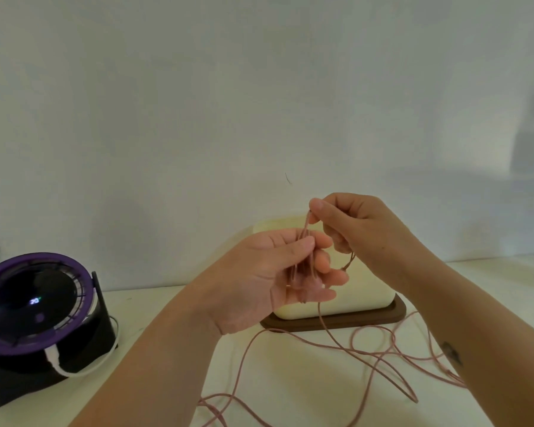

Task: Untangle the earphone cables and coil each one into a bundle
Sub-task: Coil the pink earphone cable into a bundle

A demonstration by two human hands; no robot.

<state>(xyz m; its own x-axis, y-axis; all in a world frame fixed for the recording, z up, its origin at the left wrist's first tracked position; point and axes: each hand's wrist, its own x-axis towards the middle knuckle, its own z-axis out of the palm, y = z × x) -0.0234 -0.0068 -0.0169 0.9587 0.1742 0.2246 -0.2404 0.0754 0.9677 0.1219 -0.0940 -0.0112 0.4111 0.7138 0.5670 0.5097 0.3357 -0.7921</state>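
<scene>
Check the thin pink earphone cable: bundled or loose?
Partly coiled: the pink cable has a few loops in the left hand, pinched by the right hand; the rest trails loose over the white table.

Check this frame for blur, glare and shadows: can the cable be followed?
Head view: soft overall; the pink earphone cable blurs into the left hand where its loops bunch, clearer on the table. Head view: a small glare spot on the dark face of the purple-rimmed device; a grey shadow falls on the wall at right.
</scene>
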